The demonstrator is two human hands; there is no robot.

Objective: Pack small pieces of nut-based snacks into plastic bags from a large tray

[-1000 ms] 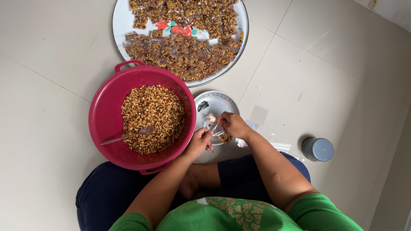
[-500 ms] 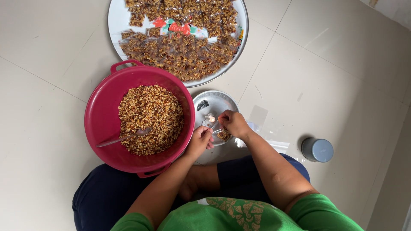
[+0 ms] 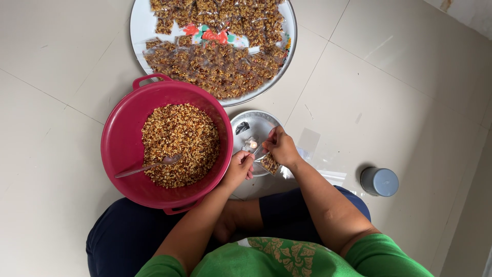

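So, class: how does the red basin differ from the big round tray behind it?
The red basin is deep, has handles and holds loose crumbly mix with a spoon in it. The round tray is shallow, white with a flower print, and holds small sealed packets. Both sit on the tiled floor and carry the same brown mix.

- Left hand (image 3: 240,168) out front, fingers curled and pinched, forearm angled up and to the right.
- Right hand (image 3: 281,147) just beside it, fingers pinched, knuckles up, elbow bent.
- Both forearms bare, converging at centre.
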